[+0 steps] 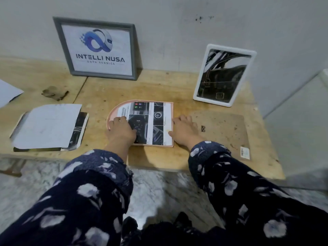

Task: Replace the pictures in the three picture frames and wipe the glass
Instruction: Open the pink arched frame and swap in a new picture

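Your left hand (122, 129) lies flat on the printed picture (150, 121), fingers spread and pressing down, gripping nothing. Your right hand (184, 129) rests palm down at the picture's right edge, fingers loosely apart, thumb touching the near right corner of the sheet; it clasps nothing either. The picture sits inside the pink frame (113, 110), which lies flat in the middle of the wooden table (159, 157), its rounded end to the left.

At the far left, the grey frame (132, 50) leans upright against the wall (177, 23), showing a logo print. At the far right, the white frame (253, 68) stands tilted back near the wall, holding a dark photograph. Just right of your right hand, a brown backing board (225, 128) lies flat on the table, with a small metal hanger on it and a barcode label at its near right corner.

To the left, a white sheet (48, 125) covers a stack of printed pages (80, 126). Beyond that stack lies a crumpled brown cloth (55, 93), apart from everything else. Another pale sheet (8, 93) pokes in at the far left edge.
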Available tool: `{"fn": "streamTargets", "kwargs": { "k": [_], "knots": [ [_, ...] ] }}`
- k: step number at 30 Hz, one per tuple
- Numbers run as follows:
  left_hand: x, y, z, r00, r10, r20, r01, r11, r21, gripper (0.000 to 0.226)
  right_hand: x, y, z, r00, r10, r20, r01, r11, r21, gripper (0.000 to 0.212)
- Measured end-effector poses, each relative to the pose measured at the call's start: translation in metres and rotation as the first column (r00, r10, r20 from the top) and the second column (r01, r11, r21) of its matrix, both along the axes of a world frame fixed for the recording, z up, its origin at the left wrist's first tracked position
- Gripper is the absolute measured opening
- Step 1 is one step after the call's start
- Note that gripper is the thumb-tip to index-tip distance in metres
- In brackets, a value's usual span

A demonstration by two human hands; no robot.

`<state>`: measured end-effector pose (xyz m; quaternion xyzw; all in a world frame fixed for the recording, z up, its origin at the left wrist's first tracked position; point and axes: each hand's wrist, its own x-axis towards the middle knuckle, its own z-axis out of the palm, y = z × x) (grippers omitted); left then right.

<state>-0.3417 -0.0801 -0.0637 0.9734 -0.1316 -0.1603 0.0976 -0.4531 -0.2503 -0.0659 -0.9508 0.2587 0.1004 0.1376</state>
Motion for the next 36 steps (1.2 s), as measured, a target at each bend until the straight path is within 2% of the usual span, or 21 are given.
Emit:
{"fn": "streamTargets", "kwargs": {
  "k": [4, 6, 11, 16, 19, 21, 23, 27, 36],
  "knots": [
    [0.018, 0.020, -0.009, 0.997, 0.034, -0.062, -0.033, 0.999, 0.011, 0.074, 0.017, 0.022, -0.016, 0.997, -0.075, -0.031, 0.075, 0.997, 0.016, 0.076],
    [0.023, 0.023, -0.015, 0.996, 0.033, -0.079, -0.033, 0.999, -0.003, 0.073, 0.020, 0.028, -0.021, 0.992, -0.123, -0.034, 0.124, 0.992, 0.025, 0.080],
    [0.028, 0.023, -0.015, 0.998, 0.027, -0.062, -0.029, 0.999, -0.039, 0.066, 0.022, 0.030, -0.025, 0.978, -0.199, -0.057, 0.202, 0.978, 0.055, 0.077],
    [0.029, 0.022, -0.012, 1.000, 0.025, 0.018, -0.024, 0.998, -0.058, 0.078, 0.023, 0.037, -0.021, 0.943, -0.330, 0.030, 0.326, 0.939, 0.107, 0.068],
    [0.029, 0.024, -0.011, 0.997, 0.070, 0.017, -0.064, 0.966, -0.252, 0.077, 0.024, 0.046, -0.018, 0.895, -0.425, 0.133, 0.403, 0.900, 0.169, 0.062],
    [0.032, 0.027, -0.011, 0.995, 0.090, -0.039, -0.098, 0.901, -0.423, 0.063, 0.026, 0.053, -0.014, 0.856, -0.478, 0.195, 0.435, 0.872, 0.225, 0.060],
    [0.035, 0.032, -0.009, 0.997, 0.069, -0.025, -0.072, 0.860, -0.504, 0.046, 0.029, 0.060, -0.010, 0.799, -0.548, 0.248, 0.462, 0.823, 0.331, 0.060],
    [0.047, 0.054, -0.001, 0.995, 0.099, 0.017, -0.068, 0.783, -0.618, 0.030, 0.047, 0.076, -0.001, 0.739, -0.584, 0.335, 0.401, 0.782, 0.477, 0.066],
    [0.099, 0.148, 0.009, 0.960, 0.274, 0.050, -0.189, 0.774, -0.605, 0.027, 0.126, 0.146, 0.006, 0.826, -0.402, 0.395, 0.175, 0.849, 0.499, 0.069]
  ]
}}
